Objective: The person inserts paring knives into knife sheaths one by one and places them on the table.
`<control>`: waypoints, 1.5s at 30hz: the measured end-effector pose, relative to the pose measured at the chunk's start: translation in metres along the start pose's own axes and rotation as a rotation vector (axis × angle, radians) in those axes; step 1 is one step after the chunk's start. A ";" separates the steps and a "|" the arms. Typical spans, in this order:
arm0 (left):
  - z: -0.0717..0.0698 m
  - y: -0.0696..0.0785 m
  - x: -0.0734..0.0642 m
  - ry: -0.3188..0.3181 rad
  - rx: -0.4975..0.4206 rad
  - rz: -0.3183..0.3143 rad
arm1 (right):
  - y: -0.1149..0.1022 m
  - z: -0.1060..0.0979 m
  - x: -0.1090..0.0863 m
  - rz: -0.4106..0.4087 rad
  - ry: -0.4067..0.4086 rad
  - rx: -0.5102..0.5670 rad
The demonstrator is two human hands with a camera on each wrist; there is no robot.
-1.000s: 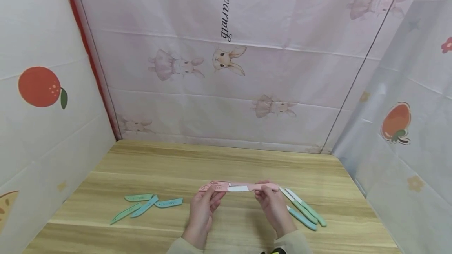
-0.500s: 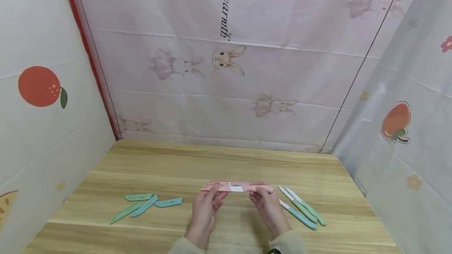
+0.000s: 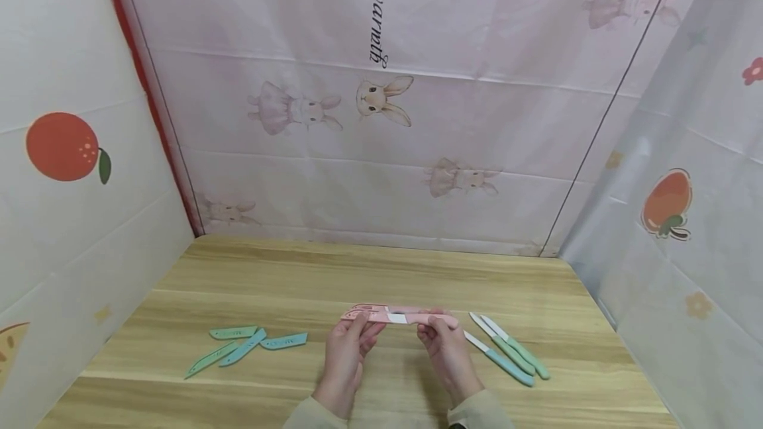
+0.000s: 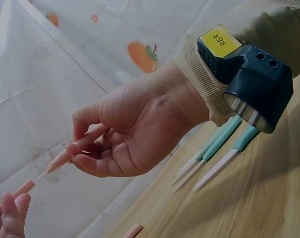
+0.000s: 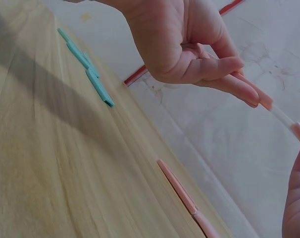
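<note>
Over the table, my left hand (image 3: 346, 356) pinches a pink blade sheath (image 3: 377, 317) between thumb and fingers. My right hand (image 3: 448, 355) grips the pink handle (image 3: 444, 320) of a paring knife. The knife points left with its tip inside the sheath, and a short stretch of white blade (image 3: 397, 318) shows between sheath and handle. In the right wrist view, that bare blade (image 5: 282, 116) spans the gap between the two hands. Just behind, a second pink paring knife (image 5: 182, 191) lies sheathed on the table, partly covered by the held one in the head view.
On the left lie two green sheaths (image 3: 234, 333) and two blue sheaths (image 3: 285, 341), some touching. To the right are two green-handled knives (image 3: 514, 354) and one blue-handled knife (image 3: 509, 368) with bare blades. Printed cloth walls (image 3: 334, 197) enclose the wooden table (image 3: 268, 402).
My right hand has moved left with the pink knife, so more blade is inside the sheath and less shows. The left hand shifted slightly right, then stayed nearly still.
</note>
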State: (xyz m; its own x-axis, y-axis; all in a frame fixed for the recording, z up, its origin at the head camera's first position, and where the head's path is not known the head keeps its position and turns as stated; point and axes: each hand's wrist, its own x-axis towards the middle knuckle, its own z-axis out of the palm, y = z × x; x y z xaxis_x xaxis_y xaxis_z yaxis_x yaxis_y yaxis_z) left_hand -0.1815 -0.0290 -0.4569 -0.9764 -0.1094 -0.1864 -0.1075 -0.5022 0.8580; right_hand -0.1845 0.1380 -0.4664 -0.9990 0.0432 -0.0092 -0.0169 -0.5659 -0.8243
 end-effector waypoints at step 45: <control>0.003 -0.004 -0.003 0.004 0.009 -0.024 | 0.013 0.009 -0.004 -0.014 0.016 0.007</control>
State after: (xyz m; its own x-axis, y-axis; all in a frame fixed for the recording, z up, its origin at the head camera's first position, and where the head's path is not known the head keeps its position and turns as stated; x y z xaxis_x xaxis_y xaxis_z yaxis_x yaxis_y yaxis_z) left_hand -0.1784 -0.0244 -0.4579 -0.9727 -0.1014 -0.2087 -0.1321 -0.4972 0.8575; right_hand -0.1815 0.1231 -0.4722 -0.9979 0.0638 -0.0067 -0.0310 -0.5710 -0.8204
